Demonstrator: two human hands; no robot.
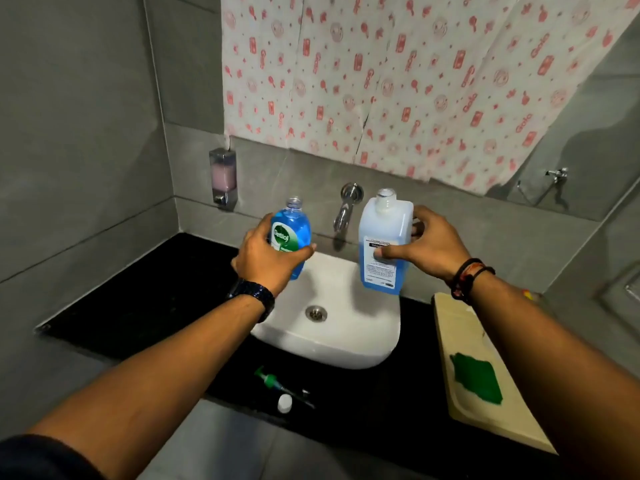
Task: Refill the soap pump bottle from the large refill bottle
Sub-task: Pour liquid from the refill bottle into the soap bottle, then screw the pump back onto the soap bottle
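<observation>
My left hand grips the small soap bottle, upright over the left rim of the white sink. It is full of blue liquid, has a green label, and its neck is open with no pump. My right hand holds the large translucent refill bottle upright over the sink's right rim; its cap is off and blue liquid fills its lower part. The green pump head and a white cap lie on the black counter in front of the sink.
A chrome tap juts from the wall between the two bottles. A wall soap dispenser with pink liquid hangs at the left. A beige tray with a green patch sits on the counter at the right. A patterned curtain hangs behind.
</observation>
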